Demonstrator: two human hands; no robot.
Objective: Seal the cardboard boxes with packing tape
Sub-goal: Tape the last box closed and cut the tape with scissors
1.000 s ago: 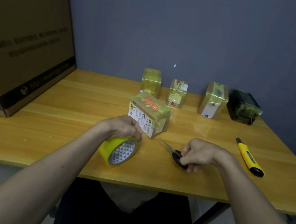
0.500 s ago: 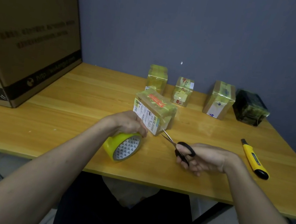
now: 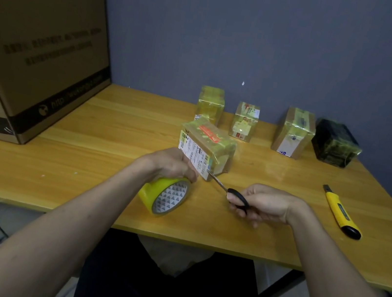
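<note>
Here the box (image 3: 206,147) sits mid-bench (image 3: 85,156), just beyond both hands, its long axis running from near left to far right. The left hand (image 3: 174,164) grips the yellow tape roll (image 3: 165,196) against the box's near left face, and any tape strip running from roll to box is too faint to make out. The right hand (image 3: 261,205) holds the scissors (image 3: 230,192), whose tips touch the box's near bottom corner; so the cut falls between the two hands, with the right hand doing it. Half a second earlier the blades stood apart just short of that corner; now they look closed and have reached it, while the roll has barely moved.
</note>
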